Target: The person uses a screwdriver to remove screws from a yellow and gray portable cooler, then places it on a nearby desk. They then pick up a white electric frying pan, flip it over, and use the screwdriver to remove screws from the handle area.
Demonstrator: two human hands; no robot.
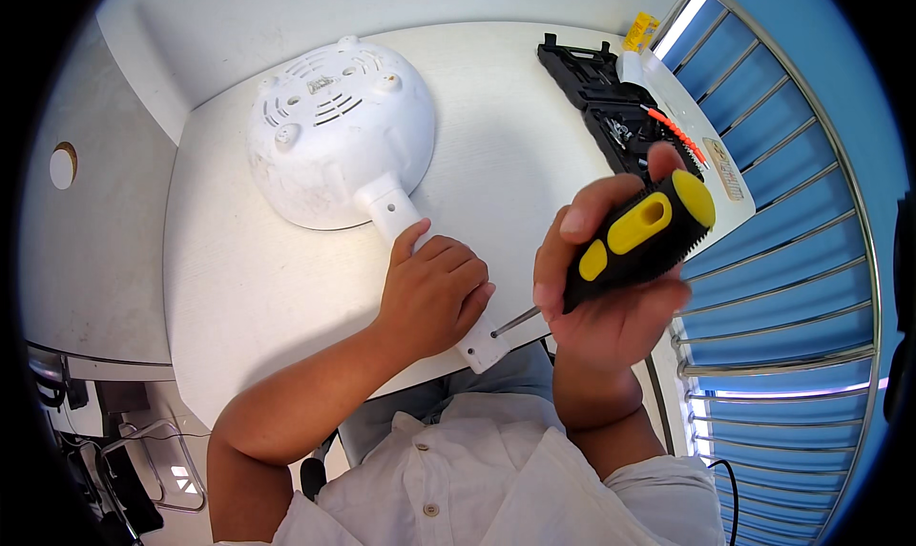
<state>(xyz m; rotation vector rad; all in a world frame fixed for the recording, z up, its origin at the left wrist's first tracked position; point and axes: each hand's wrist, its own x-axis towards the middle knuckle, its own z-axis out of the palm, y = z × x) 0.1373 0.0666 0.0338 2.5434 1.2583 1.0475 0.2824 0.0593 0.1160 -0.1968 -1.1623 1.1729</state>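
In the head view I have a white pan [334, 160] upside down on the table [496, 136], its rounded underside facing my camera. The shell is slightly scuffed, cut with curved vent slots and studded with small round feet; a straight white handle [380, 200] runs from it toward the wearer. My left grip [434, 293] is closed around that handle, on the wearer's side of the pan's body. My right grip [611, 322], to the right of the pan, is wrapped about a black and yellow screwdriver [639, 231], its shaft slanting to a hole near the handle's end; I can't tell whether the tip is seated.

I count one pan, one screwdriver, three visible handle holes and one open black tool case [592, 96], well right of the pan. By the case are one orange-red flexible rod [676, 131] and one yellow packet [640, 31].

The table's near edge passes under the handle's end. Behind the pan, the far edge runs along a white wall [334, 2]. Right of the pan, past the case, a metal railing [811, 365] borders the table. My widest room lies between pan and case; the strip left of the pan is narrower.
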